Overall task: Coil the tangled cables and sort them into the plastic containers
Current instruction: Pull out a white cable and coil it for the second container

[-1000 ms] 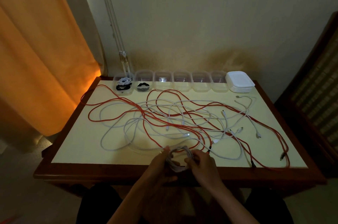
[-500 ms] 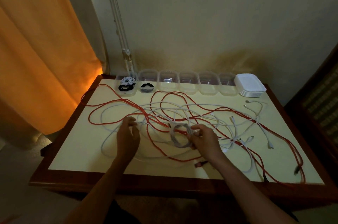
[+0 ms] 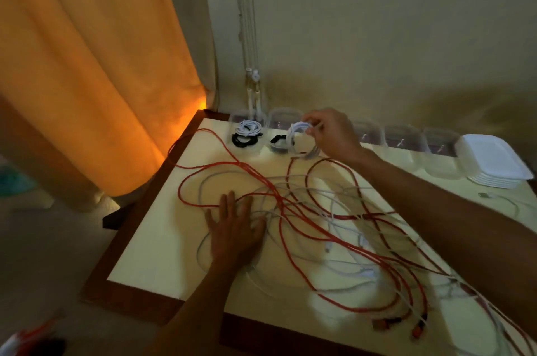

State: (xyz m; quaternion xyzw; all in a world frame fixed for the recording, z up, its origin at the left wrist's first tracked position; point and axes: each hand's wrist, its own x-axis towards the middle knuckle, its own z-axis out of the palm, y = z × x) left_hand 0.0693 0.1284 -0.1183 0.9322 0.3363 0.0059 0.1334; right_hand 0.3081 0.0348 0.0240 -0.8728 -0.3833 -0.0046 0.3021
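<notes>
The right hand [image 3: 331, 134] reaches to the back of the desk [image 3: 162, 242], fingers pinched on a white coiled cable [image 3: 299, 137]. The coil hangs upright, just over the 2nd container [image 3: 283, 130] from the curtain [image 3: 87, 65] and at the edge of the next one along; can't tell if it touches a rim. The 2nd container already has a black coil [image 3: 277, 139] inside. The 1st container [image 3: 247, 130], nearest the curtain, holds a white coil [image 3: 247, 127] on top of a black one [image 3: 244, 140].

The left hand [image 3: 235, 227] lies flat on the desk, fingers straight and spread, gripping nothing, pressing on loose white cable [image 3: 203, 190] and touching a strand of the red cable [image 3: 232, 164]. It's on the curtain side of the tangle, toward the near edge of the desk.

The tangle of red & white cables covers most of the desk from the containers fwd. Red plug ends [image 3: 418, 329] lie near the front edge, far from the curtain.

More clear containers [image 3: 404, 140] run along the wall away from the curtain, partly hidden behind the right forearm; contents hard to make out. A stack of white lids [image 3: 494, 164] sits at the far end of that row. Another white cable end [image 3: 485, 196] lies just in front of the lids.
</notes>
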